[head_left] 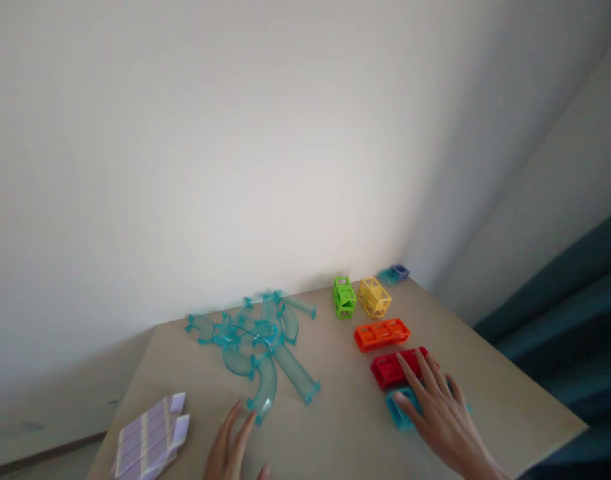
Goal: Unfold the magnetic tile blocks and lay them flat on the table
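My right hand [443, 417] lies over the red openwork block [388, 371] and the blue openwork block [401, 412], its fingers stretched out and apart. The fingertips reach onto the red block, while the thumb is at the blue one; much of the blue block is hidden under the hand. At the bottom edge, my left hand [230, 447] is partly in view with its fingers spread and nothing in them. Closest to it is a curved translucent teal track piece [267, 387], near the fingertips; whether they touch I cannot tell.
Several teal track pieces [255, 333] lie heaped at the back left. An orange block [382, 334], a green block [344, 298] and a yellow block [374, 297] sit behind the red one. Purple panels [148, 437] lie front left. The table [330, 440] meets a wall [265, 167].
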A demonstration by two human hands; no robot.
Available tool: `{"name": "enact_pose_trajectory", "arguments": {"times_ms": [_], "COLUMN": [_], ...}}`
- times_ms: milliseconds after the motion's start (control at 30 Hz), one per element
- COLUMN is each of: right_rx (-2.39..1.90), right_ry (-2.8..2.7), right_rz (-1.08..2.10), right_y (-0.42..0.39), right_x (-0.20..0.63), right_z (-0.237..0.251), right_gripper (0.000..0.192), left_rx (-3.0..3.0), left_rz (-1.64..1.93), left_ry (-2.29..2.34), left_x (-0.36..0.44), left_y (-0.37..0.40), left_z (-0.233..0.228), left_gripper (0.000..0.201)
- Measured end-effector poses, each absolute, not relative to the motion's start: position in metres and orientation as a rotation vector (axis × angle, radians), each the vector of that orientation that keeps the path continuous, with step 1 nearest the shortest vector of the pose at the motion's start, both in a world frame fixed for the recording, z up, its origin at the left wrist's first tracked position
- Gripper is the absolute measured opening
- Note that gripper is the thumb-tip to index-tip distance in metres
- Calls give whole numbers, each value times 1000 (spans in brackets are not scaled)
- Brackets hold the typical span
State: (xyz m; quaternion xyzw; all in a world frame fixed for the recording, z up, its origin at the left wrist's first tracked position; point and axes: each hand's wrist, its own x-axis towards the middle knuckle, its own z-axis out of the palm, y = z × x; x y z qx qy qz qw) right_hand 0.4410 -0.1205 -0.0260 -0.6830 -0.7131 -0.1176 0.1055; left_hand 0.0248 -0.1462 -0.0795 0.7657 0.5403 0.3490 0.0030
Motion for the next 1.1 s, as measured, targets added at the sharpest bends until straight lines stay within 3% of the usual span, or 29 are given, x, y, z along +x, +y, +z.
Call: {"name": "enact_pose_trajectory", "arguments": {"times_ms": [100, 267, 467, 600, 867, 1100], "right_rx": [-2004, -1950, -1938, -1868, -1751, -1544], "right_ry": [-2179, -2373, -2361, -2344, -2304, -2391], "right_rz": [-182, 179, 109, 1, 331, 523], "right_y": [-120, -117, -113, -113, -112, -117], "right_x": [432, 451, 444, 441, 434, 416], "right_z": [-15, 9, 26, 20, 10, 36], "right_gripper": [75, 108, 84, 94, 87, 89], "left_rx": [2478, 2484, 2456, 2438, 2465, 2631], "left_rz": [953, 913, 919, 928, 1057, 1027], "left_ry": [1674, 1674, 1674, 1668, 1602, 1083], "left_x": [20, 16, 19, 20, 27, 80], "left_y": [-149, -153, -151, -153, -154, -160], "left_z": [-74, -70, -66, -61, -47, -50], "left_gripper": [69, 64, 60, 56, 46, 53]}}
